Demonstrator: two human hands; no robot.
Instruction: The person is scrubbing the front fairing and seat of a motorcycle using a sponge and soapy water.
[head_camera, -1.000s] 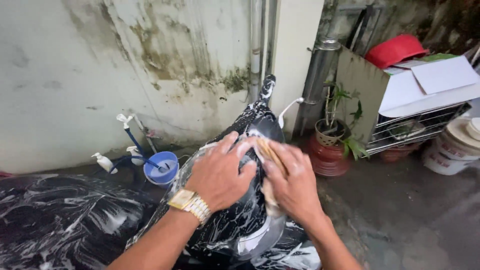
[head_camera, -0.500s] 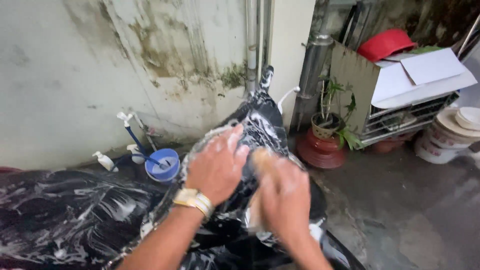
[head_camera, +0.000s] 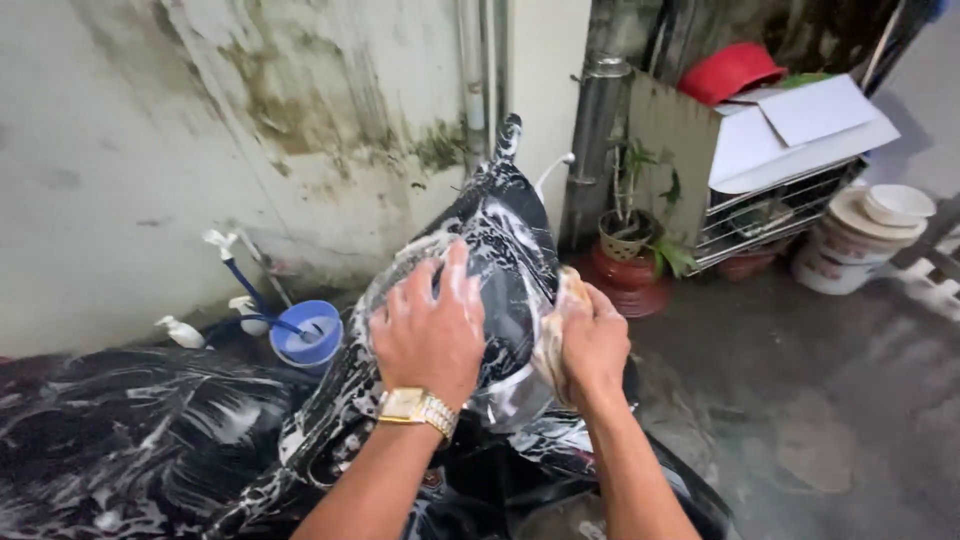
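Black scooter front cowl (head_camera: 505, 260), glossy and streaked with white suds, centre of view, nose pointing toward the stained wall (head_camera: 150, 130). Left hand (head_camera: 430, 325) laid flat on the cowl's left flank, fingers (head_camera: 455, 275) spread wide, gripping nothing, just pressing; gold wristwatch (head_camera: 415, 407) on that wrist. Right hand (head_camera: 592, 345) curled around a tan soapy sponge (head_camera: 558, 325), sponge pressed against the cowl's right side, fingers closed on it.

Handling, as judged: rigid moulded panel fixed to a heavy machine, so no lifting, only bracing. Wet and foamy, likely very slippery; flat palm contact safer than fingertip pinch. Thin plastic edges and the clear lens-like part low on the cowl probably scratch or flex easily, so light pressure there. Best hold probably the broad curved flanks, where both hands sit now. Sponge soft, squashy, light, waterlogged; whole-hand squeeze suits it.

Around: soapy black seat area (head_camera: 120, 440) lower left, blue bucket (head_camera: 305, 335) with spray bottles (head_camera: 235, 265) by the wall, potted plant (head_camera: 630, 235) in a red pot, wire rack (head_camera: 770, 205) with cardboard, red basin (head_camera: 730, 70) on top, white tubs (head_camera: 870, 235) far right, wet concrete floor (head_camera: 820, 400).
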